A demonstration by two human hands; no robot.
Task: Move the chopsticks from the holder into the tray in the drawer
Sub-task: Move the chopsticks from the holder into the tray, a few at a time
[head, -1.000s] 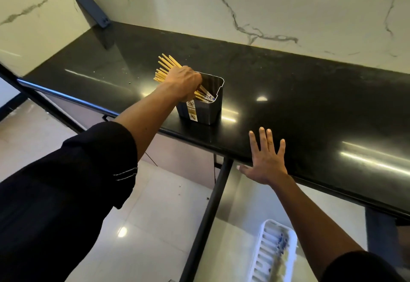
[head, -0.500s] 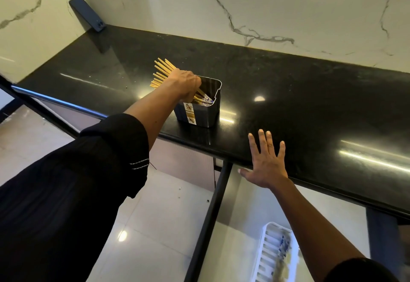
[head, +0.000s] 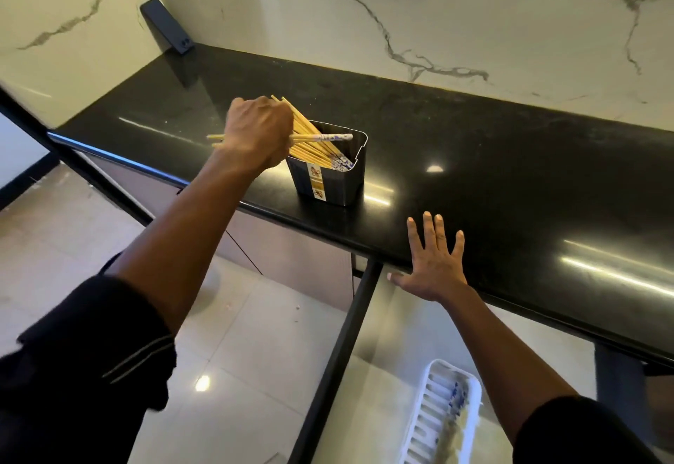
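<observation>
A dark rectangular holder (head: 337,186) with a yellow label stands near the front edge of the black counter (head: 492,171). Several yellow chopsticks (head: 317,151) with blue-patterned tips lean inside it. My left hand (head: 259,133) is shut on a few chopsticks (head: 321,138), held level just above the holder's rim. My right hand (head: 432,261) lies flat with fingers spread on the counter's front edge, holding nothing. Below it, a white slotted tray (head: 443,412) sits in the open drawer (head: 386,354), with some chopsticks lying in it.
A dark phone (head: 166,25) leans against the marble wall at the counter's back left corner. The drawer's dark side rail (head: 335,354) runs down beside the tray. Pale tiled floor (head: 226,372) lies to the left below.
My left hand has pulled a few chopsticks up out of the bunch and turned them level above the holder. My right hand has stayed on the counter edge.
</observation>
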